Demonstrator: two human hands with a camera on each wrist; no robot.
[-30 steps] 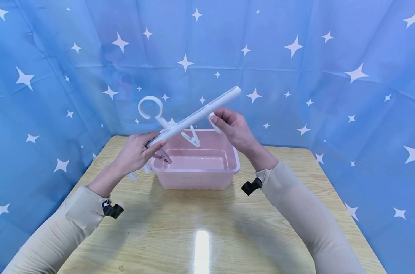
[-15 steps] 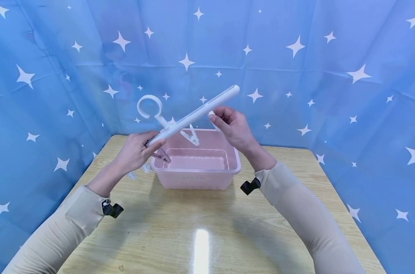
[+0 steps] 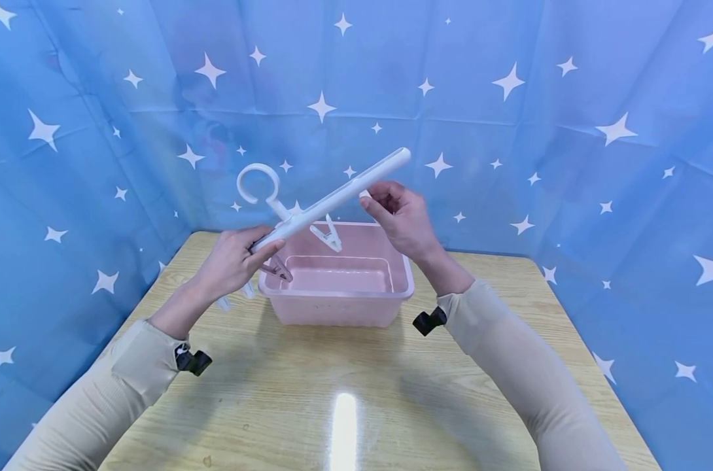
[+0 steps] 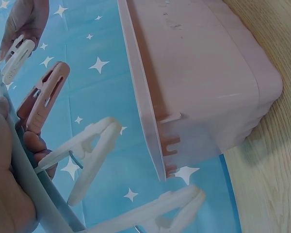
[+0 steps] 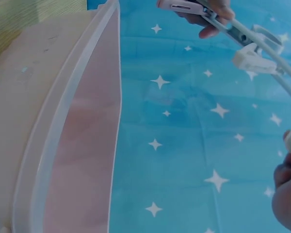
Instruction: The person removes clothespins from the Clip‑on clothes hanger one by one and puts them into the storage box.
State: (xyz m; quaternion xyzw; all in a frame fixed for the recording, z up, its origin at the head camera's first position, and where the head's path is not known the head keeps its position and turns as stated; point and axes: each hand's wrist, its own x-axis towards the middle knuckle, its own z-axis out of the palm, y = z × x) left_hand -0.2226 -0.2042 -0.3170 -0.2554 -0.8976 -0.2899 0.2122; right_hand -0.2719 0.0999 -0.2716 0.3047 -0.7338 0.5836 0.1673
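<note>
A white clip hanger point(image 3: 333, 196) slants up to the right above a pink bin point(image 3: 335, 307), its hook point(image 3: 256, 183) at the left. My left hand point(image 3: 265, 247) grips the bar's lower end. My right hand point(image 3: 373, 199) pinches a white clip point(image 3: 365, 194) under the bar's upper part. Another white clip point(image 3: 327, 235) hangs mid-bar, with a pink clip point(image 3: 277, 268) beside my left hand. The left wrist view shows the pink clip point(image 4: 43, 97) and white clips point(image 4: 87, 150) dangling from the bar point(image 4: 19, 170). The right wrist view shows the bar point(image 5: 262, 46) and the bin's rim point(image 5: 63, 136).
The bin stands at the back middle of a wooden table point(image 3: 345, 392) and looks empty inside. A blue star-patterned cloth point(image 3: 509, 131) closes off the back and both sides. Two more white clips point(image 3: 233, 296) hang below my left hand.
My right hand has edged slightly up at the clip. The hanger and my left hand have hardly moved.
</note>
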